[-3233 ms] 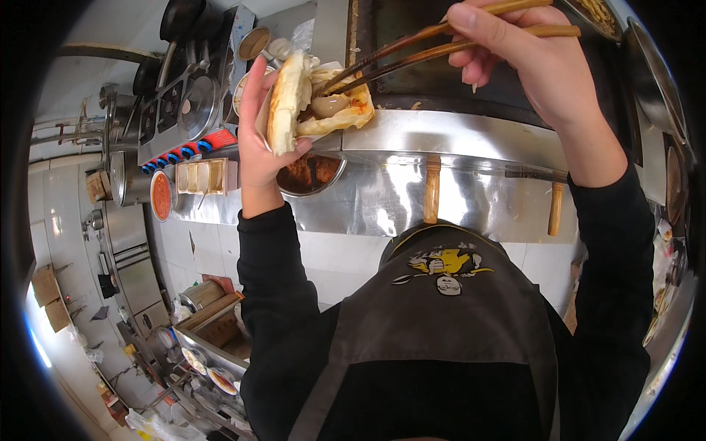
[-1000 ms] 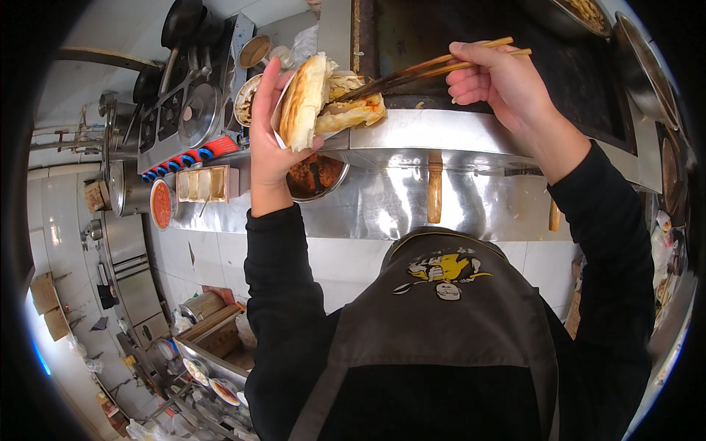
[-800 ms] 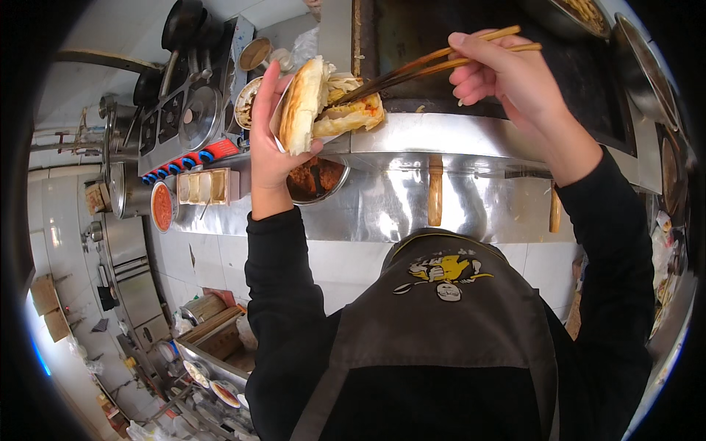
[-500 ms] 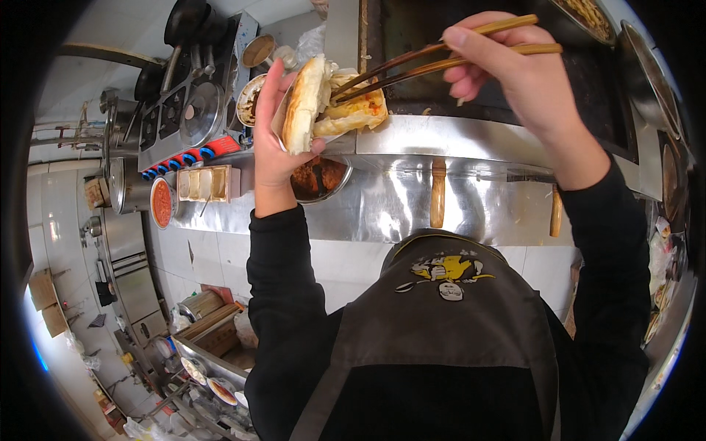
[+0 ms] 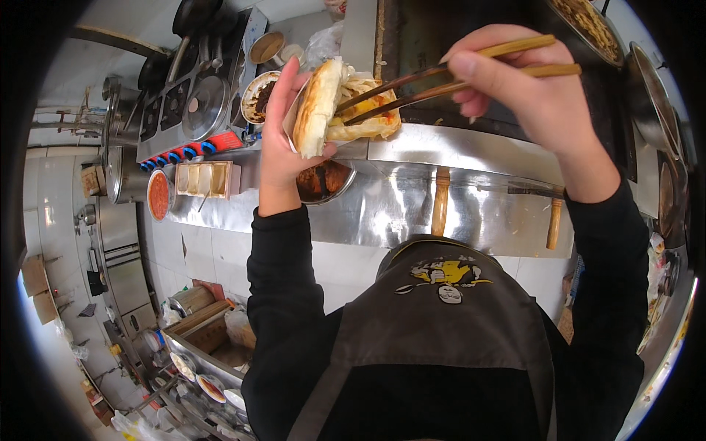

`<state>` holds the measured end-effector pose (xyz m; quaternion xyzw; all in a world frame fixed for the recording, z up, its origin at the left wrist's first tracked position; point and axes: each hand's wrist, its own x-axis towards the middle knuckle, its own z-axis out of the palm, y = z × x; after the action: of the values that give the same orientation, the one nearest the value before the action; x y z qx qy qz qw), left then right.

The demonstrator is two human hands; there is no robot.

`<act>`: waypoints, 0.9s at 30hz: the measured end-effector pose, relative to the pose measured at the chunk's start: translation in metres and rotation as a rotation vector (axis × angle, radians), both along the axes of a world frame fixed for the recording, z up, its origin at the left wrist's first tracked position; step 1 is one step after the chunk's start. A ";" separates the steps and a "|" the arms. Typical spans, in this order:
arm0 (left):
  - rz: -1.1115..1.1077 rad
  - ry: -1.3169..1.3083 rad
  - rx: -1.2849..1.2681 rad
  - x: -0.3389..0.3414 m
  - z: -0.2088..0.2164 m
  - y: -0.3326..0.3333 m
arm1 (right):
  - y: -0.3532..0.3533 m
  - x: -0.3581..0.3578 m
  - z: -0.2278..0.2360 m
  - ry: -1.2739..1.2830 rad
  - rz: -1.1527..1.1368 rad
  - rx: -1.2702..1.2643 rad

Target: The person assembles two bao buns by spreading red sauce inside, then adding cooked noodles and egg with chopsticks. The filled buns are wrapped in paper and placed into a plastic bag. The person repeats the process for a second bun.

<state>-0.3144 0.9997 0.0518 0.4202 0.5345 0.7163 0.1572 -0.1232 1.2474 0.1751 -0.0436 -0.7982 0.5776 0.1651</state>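
A browned flatbread [image 5: 318,110], split open with a pale, yellow and red filling, sits in a paper sleeve in my left hand [image 5: 278,151]. The fingers and thumb of that hand wrap around it from the left and below. My right hand [image 5: 518,92] grips a pair of long wooden chopsticks [image 5: 434,84], dark toward the tips. Their tips reach into the filling between the two bread halves. The filling partly hides the exact tips.
Beyond my right hand lies a dark griddle [image 5: 434,44] with a steel front edge. At left stand a gas stove [image 5: 173,110], a red sauce bowl [image 5: 159,192] and a divided seasoning box [image 5: 209,178]. Below the bread is a steel bowl [image 5: 327,182] of reddish-brown food. Wooden handles [image 5: 440,202] hang over the counter front.
Bread and left hand appear slightly farther right in the picture. The right hand and chopsticks have shifted slightly right and down, tips still in the filling.
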 end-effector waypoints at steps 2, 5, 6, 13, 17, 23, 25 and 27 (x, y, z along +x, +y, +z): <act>0.006 0.000 0.002 -0.001 0.000 -0.001 | -0.007 0.002 0.001 0.051 0.045 0.058; 0.023 -0.004 -0.025 -0.003 -0.001 -0.005 | -0.001 0.021 0.026 0.039 0.016 0.214; 0.022 -0.010 -0.017 -0.003 -0.001 -0.007 | 0.002 0.028 0.036 0.020 -0.017 0.263; -0.039 -0.007 0.003 -0.001 0.000 -0.006 | -0.007 -0.001 0.030 0.196 0.243 0.499; -0.012 0.015 0.002 -0.002 0.001 -0.007 | -0.007 0.001 0.019 0.186 0.157 0.408; 0.001 0.005 0.014 -0.005 -0.003 -0.010 | 0.000 0.031 0.010 0.062 -0.099 0.086; -0.011 0.001 0.021 -0.005 -0.004 -0.008 | 0.002 0.034 0.010 0.068 -0.114 -0.007; -0.019 0.002 0.018 -0.006 -0.003 -0.007 | 0.005 0.037 0.014 -0.003 -0.163 -0.003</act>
<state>-0.3200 0.9929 0.0486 0.4275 0.5240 0.7191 0.1597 -0.0865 1.2521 0.1893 -0.1095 -0.7915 0.5633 0.2102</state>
